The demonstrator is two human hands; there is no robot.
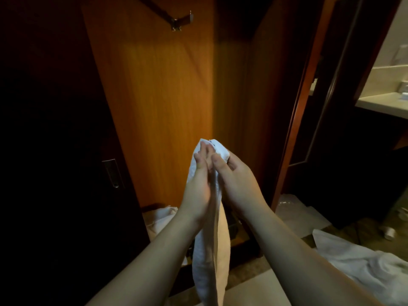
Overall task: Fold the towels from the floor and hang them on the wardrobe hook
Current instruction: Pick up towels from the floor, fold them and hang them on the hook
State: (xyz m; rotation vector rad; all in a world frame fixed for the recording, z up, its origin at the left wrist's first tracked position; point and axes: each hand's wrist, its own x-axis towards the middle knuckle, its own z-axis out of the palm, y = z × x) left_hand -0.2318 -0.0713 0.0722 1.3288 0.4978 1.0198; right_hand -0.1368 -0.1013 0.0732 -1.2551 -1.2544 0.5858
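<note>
Both grips clamp one white towel (209, 250) at its top edge — left hand (198, 182) and right hand (236, 180) pressed together — the cloth hanging folded between the forearms, well below the wardrobe hook (180, 22).

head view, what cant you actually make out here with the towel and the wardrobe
- Held towel: lower end cut off by the bottom edge; the left hand and right hand cover its top, so the fold count is unclear.
- Wardrobe left side: too dark to read.
- Hook: small and dim.
- Floor towel: cut by the right edge.
</note>
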